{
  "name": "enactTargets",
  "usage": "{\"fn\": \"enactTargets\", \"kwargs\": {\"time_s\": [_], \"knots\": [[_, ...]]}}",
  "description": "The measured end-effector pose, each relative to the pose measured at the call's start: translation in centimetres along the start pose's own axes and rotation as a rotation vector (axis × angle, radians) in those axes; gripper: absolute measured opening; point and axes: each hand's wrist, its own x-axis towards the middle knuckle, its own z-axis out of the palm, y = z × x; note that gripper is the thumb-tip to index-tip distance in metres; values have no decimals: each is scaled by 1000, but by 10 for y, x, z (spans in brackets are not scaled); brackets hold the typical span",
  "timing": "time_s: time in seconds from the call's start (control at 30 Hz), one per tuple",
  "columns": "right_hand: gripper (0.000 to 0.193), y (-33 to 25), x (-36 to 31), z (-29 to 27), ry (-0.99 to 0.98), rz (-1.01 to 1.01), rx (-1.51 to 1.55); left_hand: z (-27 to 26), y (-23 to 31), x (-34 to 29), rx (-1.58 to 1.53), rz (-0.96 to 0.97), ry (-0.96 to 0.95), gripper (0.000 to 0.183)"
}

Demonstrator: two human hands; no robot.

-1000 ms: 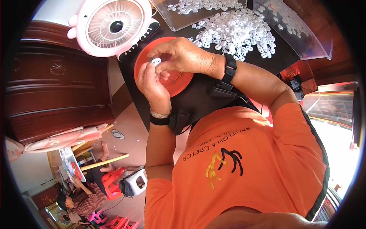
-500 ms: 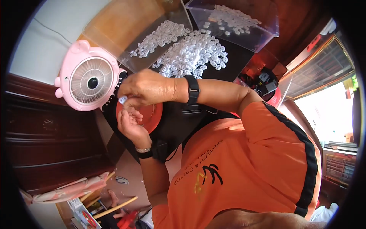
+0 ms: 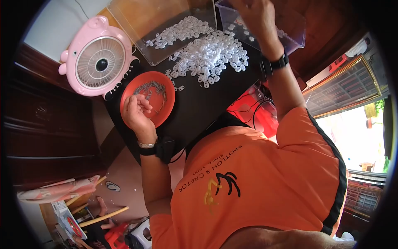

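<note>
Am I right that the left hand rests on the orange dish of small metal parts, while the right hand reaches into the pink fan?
Not quite. The head view shows the left hand at the orange dish of small metal parts, but the right hand reaches into the clear plastic bin at the far side of the table, not into the pink fan.

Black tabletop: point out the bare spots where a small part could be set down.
The black tabletop is bare between the orange dish and the person's orange shirt, below the heap of white parts. It is crowded toward the clear trays, where loose parts spread, and the left hand covers the dish's near edge.
</note>
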Motion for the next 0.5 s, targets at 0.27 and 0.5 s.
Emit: {"fn": "enactTargets", "kwargs": {"time_s": [0.27,0.5], "knots": [[24,-60,-139,-60,-730,209,523,1,5,-2,-3,105,-25,24],[16,-17,-244,-119,-1109,325,381,13,34,-17,75,274,-110,21]]}}
